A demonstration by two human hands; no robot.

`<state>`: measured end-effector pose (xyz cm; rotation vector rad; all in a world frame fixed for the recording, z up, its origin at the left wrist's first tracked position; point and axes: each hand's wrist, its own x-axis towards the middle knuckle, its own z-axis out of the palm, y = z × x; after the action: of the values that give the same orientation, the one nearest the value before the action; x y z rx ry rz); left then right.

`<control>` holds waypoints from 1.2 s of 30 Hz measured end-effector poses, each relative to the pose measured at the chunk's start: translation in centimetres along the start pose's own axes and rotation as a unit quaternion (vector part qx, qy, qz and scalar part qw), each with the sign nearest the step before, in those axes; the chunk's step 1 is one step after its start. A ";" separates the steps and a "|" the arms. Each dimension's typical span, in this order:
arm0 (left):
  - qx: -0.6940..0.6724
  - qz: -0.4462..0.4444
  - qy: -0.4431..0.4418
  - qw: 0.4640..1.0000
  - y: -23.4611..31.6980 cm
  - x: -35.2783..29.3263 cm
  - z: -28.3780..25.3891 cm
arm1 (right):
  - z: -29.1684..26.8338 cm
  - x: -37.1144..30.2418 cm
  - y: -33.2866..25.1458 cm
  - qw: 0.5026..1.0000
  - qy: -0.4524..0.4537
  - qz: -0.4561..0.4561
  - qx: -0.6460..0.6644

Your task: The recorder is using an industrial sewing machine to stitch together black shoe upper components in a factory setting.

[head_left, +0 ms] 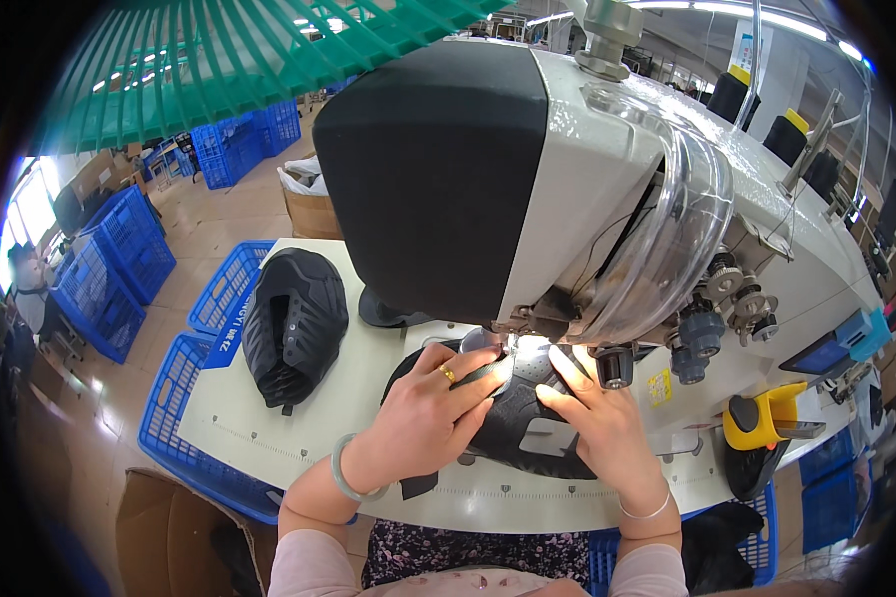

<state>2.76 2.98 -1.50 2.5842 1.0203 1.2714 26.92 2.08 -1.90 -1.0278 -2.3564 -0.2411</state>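
A black shoe upper [513, 433] lies on the white sewing table beneath the lit needle area [514, 344] of a large sewing machine. My left hand [430, 403], with a gold ring and a pale green bangle, rests on its left part. The fingers are stretched forward close to the needle, holding nothing in a closed grip. On the right part lies my right hand [597, 418], fingers spread flat near the needle and a thin bracelet at the wrist. Between the hands, the upper has a pale cut-out. The undersides of both hands are hidden.
The machine head [438, 169] looms over the hands. Stacked black shoe uppers [297, 323] stand at left, beside a blue basket [174, 398]. A yellow tool [765, 416] sits at right. A cardboard box [169, 527] is lower left; green slats [239, 60] hang above.
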 end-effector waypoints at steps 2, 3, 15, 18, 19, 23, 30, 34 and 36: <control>0.006 -0.001 -0.013 1.000 -0.2 0.2 0.0 | 0.0 0.1 0.2 1.000 0.014 -0.007 0.013; 0.005 0.005 -0.005 1.000 -0.2 0.2 0.0 | 0.0 0.1 0.3 1.000 0.014 -0.006 0.013; 0.014 0.017 -0.003 1.000 -0.3 0.3 0.5 | 0.6 -0.2 1.9 0.998 0.001 0.001 0.055; 0.046 0.023 0.017 0.999 0.1 0.0 1.0 | 0.5 0.0 2.5 0.994 0.001 0.006 0.112; 0.061 0.023 0.017 0.998 0.2 0.0 1.1 | 0.6 0.1 2.7 0.994 0.009 -0.001 0.105; 0.085 0.002 0.012 0.996 0.6 -0.3 1.5 | 0.3 0.3 2.8 0.998 0.027 -0.026 0.057; 0.083 -0.024 0.012 0.996 0.6 -0.4 0.9 | 0.4 0.2 1.3 1.000 0.010 -0.021 0.004; 0.012 -0.050 0.003 0.999 0.2 0.1 0.3 | 0.5 0.4 1.1 0.998 0.024 -0.047 -0.043; -0.030 -0.061 0.006 0.998 -0.3 0.4 -0.2 | 0.4 0.3 1.1 0.998 0.028 -0.050 -0.040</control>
<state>2.67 3.41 -1.21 2.4321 1.1055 1.2687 27.35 3.20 -2.14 -0.9278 -2.3678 -0.3995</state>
